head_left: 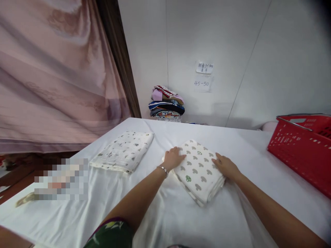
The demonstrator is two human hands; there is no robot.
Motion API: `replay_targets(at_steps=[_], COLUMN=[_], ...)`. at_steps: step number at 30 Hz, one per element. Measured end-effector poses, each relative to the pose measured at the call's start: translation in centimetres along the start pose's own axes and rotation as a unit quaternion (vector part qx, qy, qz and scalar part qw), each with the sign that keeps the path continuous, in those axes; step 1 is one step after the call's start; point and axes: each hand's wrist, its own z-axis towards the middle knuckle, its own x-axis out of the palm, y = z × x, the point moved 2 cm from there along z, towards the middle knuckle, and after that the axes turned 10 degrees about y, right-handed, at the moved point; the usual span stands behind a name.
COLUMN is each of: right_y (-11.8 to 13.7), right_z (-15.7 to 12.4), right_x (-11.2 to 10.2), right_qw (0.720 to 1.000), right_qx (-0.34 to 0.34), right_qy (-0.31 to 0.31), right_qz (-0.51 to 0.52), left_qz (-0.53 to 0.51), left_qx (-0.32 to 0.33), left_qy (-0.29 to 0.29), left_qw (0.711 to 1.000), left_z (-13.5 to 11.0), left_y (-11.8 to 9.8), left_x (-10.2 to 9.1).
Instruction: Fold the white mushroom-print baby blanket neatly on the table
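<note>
A white folded cloth (198, 168) with a grey and green mushroom-like print lies turned at an angle on the white-covered table. My left hand (173, 159) is closed at its left edge, the thumb on top and a bracelet at the wrist. At the opposite edge, my right hand (227, 166) grips the cloth with the thumb over its upper face. Parts of the fingers on both hands are hidden. To the left, apart from my hands, rests another folded cloth (124, 151), white with small scattered motifs.
A red plastic basket (297, 148) with a metal handle stands on the right side of the table (248, 144). Behind the far edge rises a pile of folded fabrics (167, 103). A pink curtain (57, 75) hangs at left. A blurred-out item (62, 181) lies near the left edge.
</note>
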Motion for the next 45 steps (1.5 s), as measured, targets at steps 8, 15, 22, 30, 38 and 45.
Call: replay_targets(at_steps=[8, 15, 22, 30, 38, 45], right_y=[-1.6, -0.8, 5.3, 6.0, 7.0, 7.4], right_z=[0.4, 3.2, 1.6, -1.0, -1.0, -2.2], right_x=[0.5, -0.4, -2.7, 1.7, 1.5, 2.2], right_qw=[0.995, 0.985, 0.981, 0.989, 0.991, 0.991], right_qx=[0.008, -0.086, -0.17, -0.113, -0.096, -0.115], right_qy=[-0.03, 0.053, -0.045, -0.017, -0.017, -0.003], right_qz=[0.1, 0.141, -0.08, -0.092, -0.091, -0.074], left_qz=[-0.007, 0.023, 0.065, 0.084, 0.062, 0.023], left_qx=[-0.086, -0.101, 0.031, 0.112, 0.112, 0.097], left_qy=[0.009, 0.056, -0.106, -0.041, -0.025, -0.029], left_qw=[0.996, 0.993, 0.992, 0.989, 0.991, 0.995], left_z=[-1.4, -11.5, -7.3, 0.1, 0.1, -0.4], left_y=[0.9, 1.0, -1.1, -3.8, -3.3, -3.3], left_x=[-0.4, 1.3, -0.3, 3.3, 3.6, 2.4])
